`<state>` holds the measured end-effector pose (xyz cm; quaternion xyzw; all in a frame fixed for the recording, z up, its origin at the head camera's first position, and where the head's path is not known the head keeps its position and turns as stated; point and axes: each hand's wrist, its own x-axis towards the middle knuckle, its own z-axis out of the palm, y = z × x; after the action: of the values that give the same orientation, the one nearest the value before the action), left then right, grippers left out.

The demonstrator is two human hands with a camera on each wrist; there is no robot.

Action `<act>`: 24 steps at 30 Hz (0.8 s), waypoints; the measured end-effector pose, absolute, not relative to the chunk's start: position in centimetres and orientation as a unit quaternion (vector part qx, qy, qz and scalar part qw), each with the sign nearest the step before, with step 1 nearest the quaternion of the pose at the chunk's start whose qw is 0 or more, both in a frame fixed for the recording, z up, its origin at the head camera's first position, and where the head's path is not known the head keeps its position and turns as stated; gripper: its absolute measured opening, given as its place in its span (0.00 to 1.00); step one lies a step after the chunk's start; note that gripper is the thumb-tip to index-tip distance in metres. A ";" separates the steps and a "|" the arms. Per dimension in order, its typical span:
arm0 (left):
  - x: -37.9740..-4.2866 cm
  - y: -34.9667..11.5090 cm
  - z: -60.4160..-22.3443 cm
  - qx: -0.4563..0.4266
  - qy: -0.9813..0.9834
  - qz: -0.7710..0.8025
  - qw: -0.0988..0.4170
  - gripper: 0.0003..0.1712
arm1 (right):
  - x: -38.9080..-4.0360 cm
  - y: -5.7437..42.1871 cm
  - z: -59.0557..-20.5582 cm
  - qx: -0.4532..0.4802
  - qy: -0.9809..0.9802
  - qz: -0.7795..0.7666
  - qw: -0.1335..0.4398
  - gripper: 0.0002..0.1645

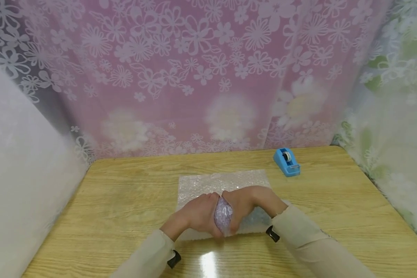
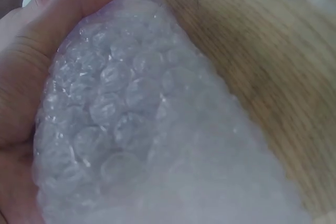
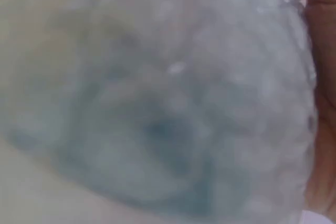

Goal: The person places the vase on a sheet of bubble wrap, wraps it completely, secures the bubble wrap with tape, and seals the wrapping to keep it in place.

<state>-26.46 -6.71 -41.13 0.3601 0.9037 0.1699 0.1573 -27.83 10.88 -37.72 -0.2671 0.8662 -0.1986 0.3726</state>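
Note:
Between my two hands is a bulge of bubble wrap (image 1: pixel 223 214), pale purple through the clear bubbles. My left hand (image 1: pixel 201 214) grips it from the left, and my right hand (image 1: pixel 246 202) holds its right side. The wrap belongs to a clear sheet whose flat far part (image 1: pixel 226 180) lies on the table behind the hands. In the left wrist view, the thumb and fingers of the left hand curl round the bubbly edge. A blurred blue-grey shape (image 3: pixel 157 145) shows through the wrap in the right wrist view; its kind is hidden.
A blue tape dispenser (image 1: pixel 287 162) with a roll in it stands at the back right of the wooden table (image 1: pixel 125 193). A flowered pink curtain (image 1: pixel 180 77) hangs behind the table, with pale cloth at both sides.

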 end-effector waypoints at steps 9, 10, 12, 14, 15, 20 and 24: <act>-26.7 -6.8 -40.9 0.357 0.902 0.168 0.176 0.45 | -26.5 11.0 -37.6 -0.245 0.926 -0.109 0.266 0.58; -26.7 -6.8 -40.9 0.356 0.902 0.167 0.176 0.45 | -26.1 11.0 -37.5 -0.248 0.931 -0.102 0.248 0.62; -26.7 -6.9 -40.8 0.356 0.904 0.164 0.173 0.45 | -25.3 11.0 -37.4 -0.268 0.937 -0.091 0.204 0.65; -26.6 -6.9 -40.7 0.357 0.905 0.160 0.170 0.45 | -24.6 11.0 -37.5 -0.294 0.938 -0.087 0.160 0.62; -26.6 -6.9 -40.8 0.357 0.905 0.158 0.168 0.45 | -24.3 11.0 -37.6 -0.307 0.938 -0.084 0.139 0.60; -26.7 -6.8 -40.8 0.356 0.906 0.153 0.171 0.47 | -23.3 10.7 -38.7 -0.323 0.942 -0.066 0.071 0.60; -27.0 -6.6 -40.8 0.359 0.900 0.161 0.185 0.48 | -23.1 10.7 -39.3 -0.299 0.949 -0.081 0.065 0.63</act>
<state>-26.97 -6.63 -40.83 0.3594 0.9005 0.1606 0.1848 -23.08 10.66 -39.26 -0.2986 0.9488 -0.0806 0.0648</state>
